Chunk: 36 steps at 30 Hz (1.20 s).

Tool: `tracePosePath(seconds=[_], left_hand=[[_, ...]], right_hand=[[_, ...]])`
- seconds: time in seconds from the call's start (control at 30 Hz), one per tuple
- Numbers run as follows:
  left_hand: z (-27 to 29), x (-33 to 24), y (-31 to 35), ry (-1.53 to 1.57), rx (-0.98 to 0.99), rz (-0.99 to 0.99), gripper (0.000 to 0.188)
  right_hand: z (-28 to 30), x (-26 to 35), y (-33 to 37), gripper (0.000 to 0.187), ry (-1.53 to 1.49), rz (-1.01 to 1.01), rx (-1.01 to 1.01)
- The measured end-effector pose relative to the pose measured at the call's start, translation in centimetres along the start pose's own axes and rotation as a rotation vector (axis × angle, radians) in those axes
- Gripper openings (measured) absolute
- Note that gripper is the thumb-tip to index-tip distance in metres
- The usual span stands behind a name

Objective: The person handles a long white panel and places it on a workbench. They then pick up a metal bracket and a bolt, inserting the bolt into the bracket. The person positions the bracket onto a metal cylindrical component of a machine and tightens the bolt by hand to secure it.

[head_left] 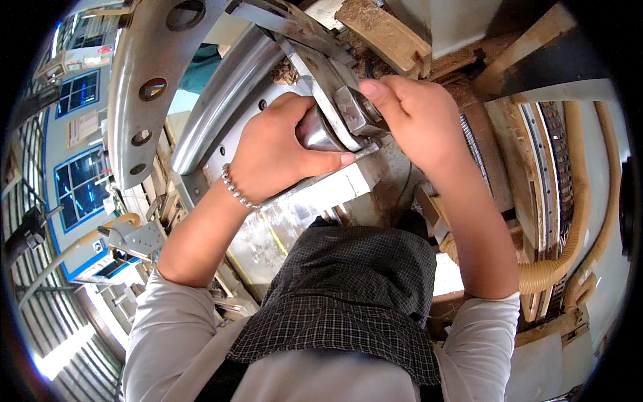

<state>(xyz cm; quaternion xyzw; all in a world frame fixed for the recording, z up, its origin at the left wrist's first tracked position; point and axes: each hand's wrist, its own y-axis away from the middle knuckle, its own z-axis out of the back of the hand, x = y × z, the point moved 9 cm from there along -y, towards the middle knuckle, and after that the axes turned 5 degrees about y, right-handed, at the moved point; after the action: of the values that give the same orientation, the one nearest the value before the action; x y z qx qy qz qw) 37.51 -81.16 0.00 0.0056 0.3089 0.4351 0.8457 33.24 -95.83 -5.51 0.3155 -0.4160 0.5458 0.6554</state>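
Note:
My left hand (278,144) is curled over a shiny, rounded metal piece (318,132), its thumb stretched along the near side and its fingers hidden beyond. Against that piece stands a flat steel plate (327,100), with a squared metal block (353,112) fixed on its right side. My right hand (422,120) is closed just right of the block, thumb upward; its fingers and whatever they grip are hidden. Below my left thumb lies a pale, flat-sided ledge (341,193) of the machine.
A long polished metal bar (221,100) and a curved metal arm with round holes (144,87) rise at the left. Dusty wooden blocks (385,37) lie at the far side. Ribbed tan hoses (576,181) run down the right. My dark checked apron (348,281) hangs close to the machine.

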Motion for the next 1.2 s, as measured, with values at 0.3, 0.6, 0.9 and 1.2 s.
tracePosePath(seconds=[0.3,0.6,0.9,1.2], left_hand=[[0.1,-0.1,0.0,-0.036,0.003,-0.014,0.064],[0.0,-0.1,0.1,0.011,0.001,-0.006,0.064],[0.0,-0.2,-0.1,-0.014,0.015,0.013,0.064],[0.1,-0.3,0.0,-0.007,-0.008,-0.023,0.063]], right_hand=[[-0.7,-0.6,-0.4,0.021,-0.306,0.225,0.264],[-1.2,-1.5,-0.1,0.05,-0.142,-0.198,0.15],[-0.5,-0.5,0.0,0.04,-0.208,0.077,0.119],[0.1,-0.2,0.6,0.027,-0.232,0.216,0.065]])
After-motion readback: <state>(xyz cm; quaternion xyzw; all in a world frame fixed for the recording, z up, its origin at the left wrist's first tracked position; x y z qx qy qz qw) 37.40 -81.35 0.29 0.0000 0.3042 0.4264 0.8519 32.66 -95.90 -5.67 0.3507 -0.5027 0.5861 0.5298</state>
